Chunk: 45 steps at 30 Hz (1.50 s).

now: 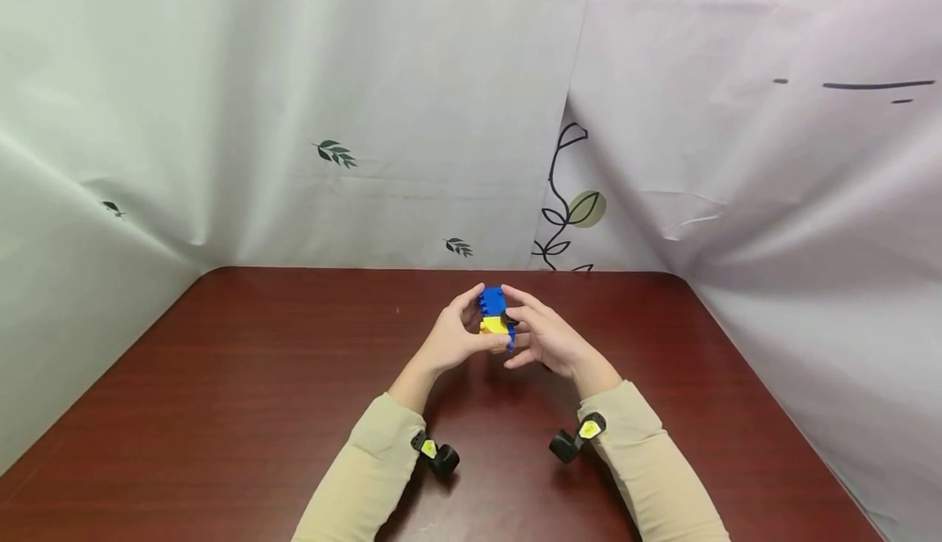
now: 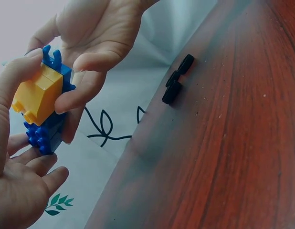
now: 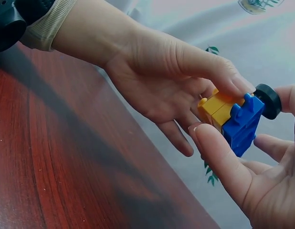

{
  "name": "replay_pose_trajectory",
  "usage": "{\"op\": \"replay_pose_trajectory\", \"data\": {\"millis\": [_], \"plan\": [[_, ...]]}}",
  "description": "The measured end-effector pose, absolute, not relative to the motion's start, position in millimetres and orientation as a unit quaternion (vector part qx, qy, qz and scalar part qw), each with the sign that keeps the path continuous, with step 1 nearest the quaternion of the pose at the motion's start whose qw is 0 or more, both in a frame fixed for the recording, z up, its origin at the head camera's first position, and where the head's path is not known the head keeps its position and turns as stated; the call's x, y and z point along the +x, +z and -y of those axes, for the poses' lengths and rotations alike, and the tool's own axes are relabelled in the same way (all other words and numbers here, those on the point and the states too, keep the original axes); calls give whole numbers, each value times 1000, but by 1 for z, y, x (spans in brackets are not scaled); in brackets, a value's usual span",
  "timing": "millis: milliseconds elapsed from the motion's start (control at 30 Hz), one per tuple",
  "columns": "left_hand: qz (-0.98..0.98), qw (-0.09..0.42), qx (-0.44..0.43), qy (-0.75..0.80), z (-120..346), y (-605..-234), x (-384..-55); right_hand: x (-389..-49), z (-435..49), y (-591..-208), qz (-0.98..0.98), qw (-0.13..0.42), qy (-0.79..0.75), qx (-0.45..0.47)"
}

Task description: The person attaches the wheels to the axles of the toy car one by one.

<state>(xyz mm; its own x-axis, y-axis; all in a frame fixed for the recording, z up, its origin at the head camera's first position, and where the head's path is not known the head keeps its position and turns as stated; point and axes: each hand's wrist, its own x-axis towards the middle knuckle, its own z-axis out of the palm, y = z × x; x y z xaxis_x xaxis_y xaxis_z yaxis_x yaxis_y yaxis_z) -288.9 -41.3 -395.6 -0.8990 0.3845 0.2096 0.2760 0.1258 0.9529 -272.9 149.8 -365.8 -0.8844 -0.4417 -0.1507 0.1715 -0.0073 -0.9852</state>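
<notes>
Between the two hands is a small toy brick build of yellow bricks [image 2: 42, 93] and blue bricks [image 3: 243, 125], held up off the table. My left hand [image 1: 450, 338] grips it, its thumb on the yellow part and its fingertips at the studded blue end. A black toy wheel [image 3: 268, 101] sits against the blue side, where two rounded clips stick out. My right hand [image 1: 553, 339] has a fingertip at that wheel. Its thumb lies close along the edge of the blue bricks. In the left wrist view the held wheel is hidden behind the bricks and fingers.
Several black toy wheels [image 2: 172, 91] rest on the dark red wooden table [image 1: 257, 378] near its far edge. Behind the table hangs a pale cloth [image 1: 412, 117] printed with leaves. A small black camera is strapped to each sleeve.
</notes>
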Motion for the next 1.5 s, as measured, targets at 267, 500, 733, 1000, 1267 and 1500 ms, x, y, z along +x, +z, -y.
{"op": "replay_pose_trajectory", "data": {"millis": [267,500,733,1000,1267,1500], "plan": [[-756,47,225,612,41,-393,-289,-274,-152,-365,-660,231,-707,-110],[-757,47,234,609,41,-394,-289,-274,-154,-364,-652,249,-706,-121],[-758,50,240,605,42,-392,-290,-276,-155,-364,-649,253,-705,-131],[-753,50,249,607,42,-393,-289,-275,-156,-366,-640,259,-711,-134],[-760,49,238,603,41,-390,-289,-273,-158,-365,-619,267,-726,-132],[-757,49,239,607,44,-385,-288,-273,-157,-364,-613,266,-729,-149]]}}
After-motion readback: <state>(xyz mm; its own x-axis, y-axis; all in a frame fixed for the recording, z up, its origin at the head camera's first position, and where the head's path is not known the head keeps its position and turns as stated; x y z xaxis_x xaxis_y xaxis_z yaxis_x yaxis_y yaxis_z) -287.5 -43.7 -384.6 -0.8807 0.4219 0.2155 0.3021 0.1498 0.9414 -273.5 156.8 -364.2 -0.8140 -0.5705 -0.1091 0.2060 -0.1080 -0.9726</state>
